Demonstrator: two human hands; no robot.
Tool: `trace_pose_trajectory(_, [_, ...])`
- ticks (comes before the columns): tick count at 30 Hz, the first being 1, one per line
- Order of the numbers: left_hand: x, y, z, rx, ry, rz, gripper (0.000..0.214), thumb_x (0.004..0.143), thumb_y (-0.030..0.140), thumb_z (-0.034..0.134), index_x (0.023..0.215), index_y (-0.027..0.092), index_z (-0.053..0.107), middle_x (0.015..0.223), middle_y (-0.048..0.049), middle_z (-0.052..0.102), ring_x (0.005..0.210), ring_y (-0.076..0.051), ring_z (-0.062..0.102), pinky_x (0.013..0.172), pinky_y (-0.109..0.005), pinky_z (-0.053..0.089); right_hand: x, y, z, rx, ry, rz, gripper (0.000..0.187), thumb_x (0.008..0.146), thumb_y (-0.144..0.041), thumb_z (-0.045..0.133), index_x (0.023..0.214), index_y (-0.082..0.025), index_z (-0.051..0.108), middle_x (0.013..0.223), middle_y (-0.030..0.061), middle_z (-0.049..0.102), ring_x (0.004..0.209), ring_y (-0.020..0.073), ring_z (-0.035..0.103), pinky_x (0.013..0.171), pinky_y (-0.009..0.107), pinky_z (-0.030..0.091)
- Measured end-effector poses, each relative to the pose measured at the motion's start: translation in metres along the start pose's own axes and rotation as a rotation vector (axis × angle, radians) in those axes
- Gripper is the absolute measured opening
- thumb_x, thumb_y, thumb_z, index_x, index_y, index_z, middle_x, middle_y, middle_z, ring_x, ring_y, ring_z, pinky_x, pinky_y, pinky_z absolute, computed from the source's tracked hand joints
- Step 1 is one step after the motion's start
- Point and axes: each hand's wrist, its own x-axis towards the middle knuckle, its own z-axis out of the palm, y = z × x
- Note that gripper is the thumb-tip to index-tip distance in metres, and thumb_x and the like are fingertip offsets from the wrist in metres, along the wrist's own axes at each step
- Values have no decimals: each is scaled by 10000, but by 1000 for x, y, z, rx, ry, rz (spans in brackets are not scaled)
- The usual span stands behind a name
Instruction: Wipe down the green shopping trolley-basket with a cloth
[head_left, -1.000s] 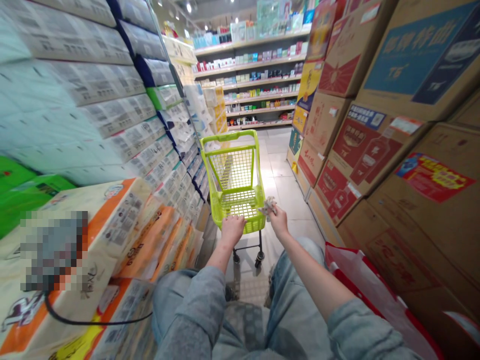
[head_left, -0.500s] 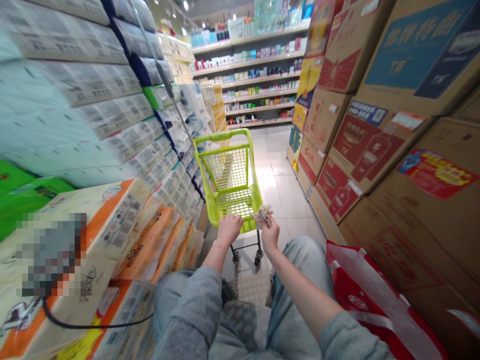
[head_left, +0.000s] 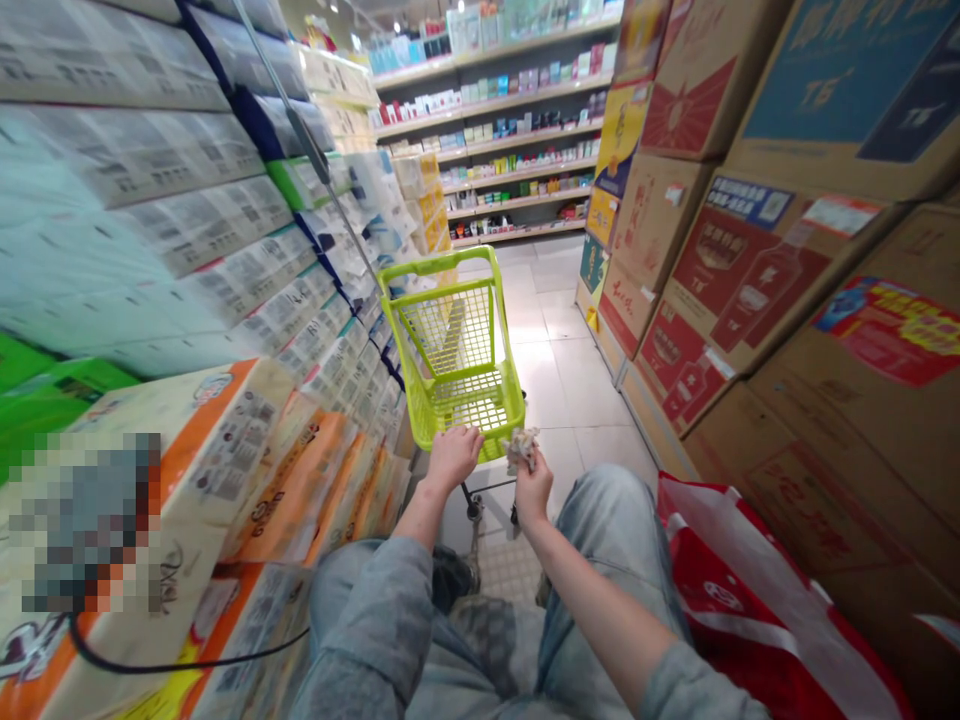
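The left hand (head_left: 454, 458) lies curled over the near rim of a lime-green shopping cart (head_left: 435, 262) at twelve o'clock; the right hand (head_left: 534, 492) has dropped back from the cart, its fingers pinched shut on a crumpled paper wad (head_left: 522, 449); a red-and-white bag (head_left: 712, 590) sits at four o'clock.

**Narrow shop aisle (head_left: 559, 380)**

Wrapped packs of toilet paper (head_left: 154, 205) rise in a tall wall on the left, with orange-and-cream tissue packs (head_left: 251, 470) and green packs (head_left: 52, 400) lower down. A black cable (head_left: 187, 660) crosses them. Stacked cardboard cartons (head_left: 757, 270) line the right, a red-and-white bag (head_left: 727, 590) lies against them, and stocked shelves (head_left: 510, 140) stand at the far end beyond pale floor tiles (head_left: 570, 385).
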Motion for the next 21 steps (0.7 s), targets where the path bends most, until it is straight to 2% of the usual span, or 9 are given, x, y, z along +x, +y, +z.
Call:
trace_pose_trajectory(2, [1, -1, 2, 2, 8, 11, 317, 975, 393, 296, 973, 222, 564, 987, -60, 644, 978, -208, 558, 804, -340, 367, 17, 7, -6, -15, 73, -24, 421, 835, -346, 477, 1169, -125, 605, 1160, 160, 652, 1100, 271, 585, 973, 461, 433])
trace_pose_trajectory(5, [1, -1, 3, 10, 21, 22, 313, 975, 391, 298, 976, 229, 566, 975, -48, 644, 971, -202, 555, 804, -333, 365, 35, 17, -4, -15, 42, -89, 432, 813, -312, 472, 1192, -135, 579, 1177, 154, 639, 1096, 241, 584, 964, 419, 442])
trace_pose_trajectory(7, [1, 0, 3, 11, 25, 25, 319, 976, 389, 294, 964, 228, 569, 976, -45, 644, 970, -199, 554, 802, -330, 364, 40, 26, 0, -41, 14, -68, 439, 777, -294, 473, 1173, -138, 580, 1138, 151, 655, 1042, 236, 605, 924, 399, 464])
trace_pose_trajectory(11, [0, 0, 3, 6, 34, 31, 328, 978, 384, 285, 934, 221, 566, 972, -43, 643, 967, -200, 554, 794, -330, 362, 41, 52, -4, -134, -126, 56, 324, 673, -291, 479, 913, -157, 651, 862, 101, 707, 807, 242, 638, 761, 369, 507])
trace_pose_trajectory(14, [-1, 1, 2, 0, 22, 19, 331, 978, 384, 277, 938, 223, 564, 973, -43, 643, 968, -196, 550, 806, -330, 360, 43, 64, -11, -132, -210, 80, 242, 617, -284, 471, 755, -178, 639, 699, 49, 680, 674, 222, 616, 663, 339, 504])
trace_pose_trajectory(17, [0, 2, 1, -9, 2, -5, 335, 978, 390, 271, 958, 227, 564, 992, -47, 644, 981, -193, 544, 825, -332, 358, 49, 61, -12, -113, -246, 77, 227, 615, -282, 467, 736, -178, 629, 671, 31, 663, 636, 204, 605, 623, 317, 499])
trace_pose_trajectory(21, [3, 5, 0, -16, 2, -31, 340, 975, 392, 273, 968, 226, 569, 1006, -57, 645, 999, -204, 544, 839, -347, 359, 52, 37, -7, -48, -207, 23, 242, 688, -320, 519, 852, -176, 622, 806, 48, 682, 741, 198, 619, 681, 307, 503])
